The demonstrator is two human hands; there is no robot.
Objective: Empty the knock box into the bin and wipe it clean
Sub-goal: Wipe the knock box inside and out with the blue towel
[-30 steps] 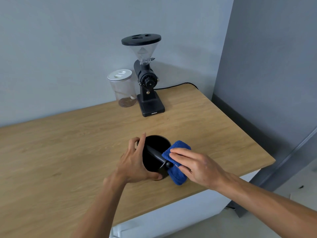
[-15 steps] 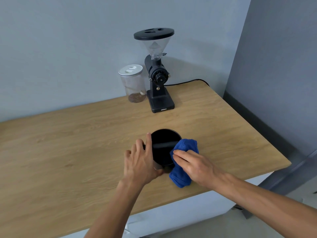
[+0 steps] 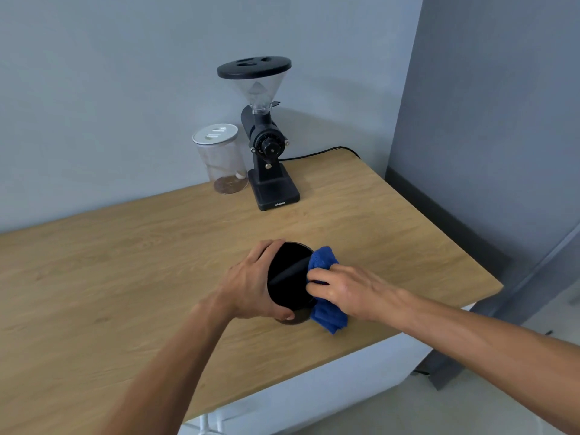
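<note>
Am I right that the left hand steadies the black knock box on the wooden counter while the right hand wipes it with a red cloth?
Not quite: the cloth is blue, not red, as the head view shows. The rest holds: the left hand steadies the black knock box on the wooden counter while the right hand wipes it.

Both bare forearms reach forward from the bottom edge of the view. The left hand (image 3: 251,284) is curled in a wide grasp — fingers wrapped round the far side of the knock box (image 3: 290,277), thumb hooked under its near edge, back of the hand turned up and to the left. The right hand (image 3: 345,290) comes in from the right, palm down, wrist nearly straight — its fingers (image 3: 317,274) press flat onto the blue cloth (image 3: 326,315) at the box's right rim.
</note>
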